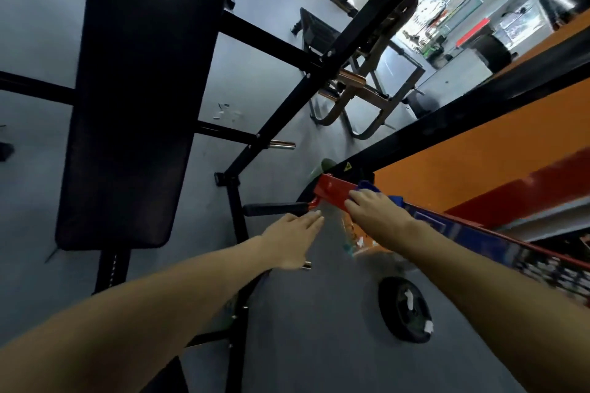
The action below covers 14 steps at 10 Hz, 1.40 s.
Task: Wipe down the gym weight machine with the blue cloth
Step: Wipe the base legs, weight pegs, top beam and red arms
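Note:
The weight machine has a black frame (287,99), a long black padded bench (140,89) on the left and a red lever arm (332,191) that runs down to the right. My right hand (373,210) presses the blue cloth (370,186) onto the top of the red arm; only the cloth's edges show past my fingers. My left hand (293,239) hovers flat with fingers apart, just below the black foam handle (274,209) at the arm's end, holding nothing.
A black weight plate (405,309) lies on the grey floor below my right forearm. A chrome peg (281,144) sticks out of the frame. An orange and red wall (479,156) stands close on the right. Another bench frame (360,96) stands further back.

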{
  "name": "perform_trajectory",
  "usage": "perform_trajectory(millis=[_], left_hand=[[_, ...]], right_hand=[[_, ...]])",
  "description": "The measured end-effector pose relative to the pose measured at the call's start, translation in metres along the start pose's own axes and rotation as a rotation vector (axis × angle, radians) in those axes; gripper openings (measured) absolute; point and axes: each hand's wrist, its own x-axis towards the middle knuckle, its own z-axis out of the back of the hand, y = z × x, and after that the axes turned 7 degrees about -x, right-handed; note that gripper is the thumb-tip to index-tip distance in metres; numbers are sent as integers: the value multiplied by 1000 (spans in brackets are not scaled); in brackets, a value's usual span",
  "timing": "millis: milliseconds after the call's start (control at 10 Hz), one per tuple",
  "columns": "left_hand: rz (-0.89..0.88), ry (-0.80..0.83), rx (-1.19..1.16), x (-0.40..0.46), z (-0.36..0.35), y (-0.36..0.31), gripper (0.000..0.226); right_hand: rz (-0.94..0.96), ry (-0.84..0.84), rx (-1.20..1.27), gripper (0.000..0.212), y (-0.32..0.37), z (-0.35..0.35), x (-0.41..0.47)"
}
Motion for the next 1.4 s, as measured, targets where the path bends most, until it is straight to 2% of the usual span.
perform_trajectory(millis=[100,300,500,600,800,900,1000,1100,1200,1300,1400], left_hand=[[47,24,107,24,-24,38,83],[81,85,311,75,-62,95,65],[-48,108,432,109,-78,110,60],[-53,160,441,110,-78,112,60],[-20,185,428,113,-77,114,65],[-13,213,343,113,-70,116,62],[9,218,238,105,-62,119,55],[44,205,202,90,-54,120,55],[86,148,222,64,-52,120,55],[63,71,352,26,-56,119,60],[64,-26,343,-23,-68,117,64]], right_hand=[[113,28,-77,47,13,-31,40],[175,136,-259,49,14,-80,137],[173,216,-370,43,28,-135,227],[158,194,-378,40,31,-146,254],[187,210,-385,36,27,-136,239],[192,196,-391,35,29,-138,231],[98,154,-371,33,41,-144,243],[20,201,-369,31,55,-139,245],[74,324,-369,33,62,-116,228],[145,429,-267,36,89,-82,198],[-258,432,871,21,118,-56,180]])
